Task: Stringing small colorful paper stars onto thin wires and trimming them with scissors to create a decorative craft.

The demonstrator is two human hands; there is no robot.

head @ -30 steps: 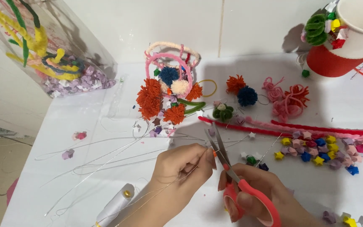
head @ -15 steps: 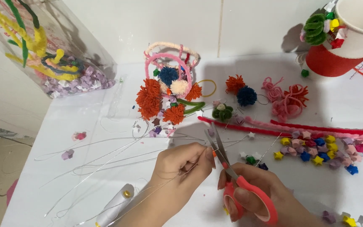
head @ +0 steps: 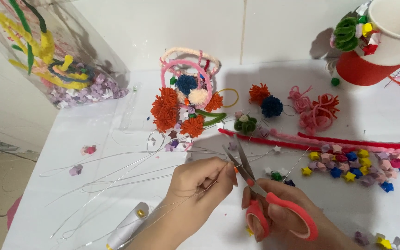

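Note:
My left hand (head: 200, 185) pinches a thin silvery wire (head: 116, 180) between thumb and fingers near the table's front. My right hand (head: 283, 215) grips red-handled scissors (head: 260, 194), whose grey blades stand slightly apart around the wire right beside my left fingertips. Long loops of the same wire trail off to the left across the white table (head: 70, 139). Behind the hands stands a small pipe-cleaner basket (head: 188, 69) with orange, blue and cream pompom flowers (head: 165, 109).
A clear bag (head: 47, 55) of pipe cleaners and paper stars lies back left. A red-and-white paper cup (head: 380, 41) stands back right. Red and pink pipe cleaners (head: 339, 141), coloured paper stars (head: 348, 162), loose pompoms (head: 265, 99) and a white spool (head: 128, 227) lie around.
Both hands have stayed in place; the scissors' blades remain at the wire with barely any movement.

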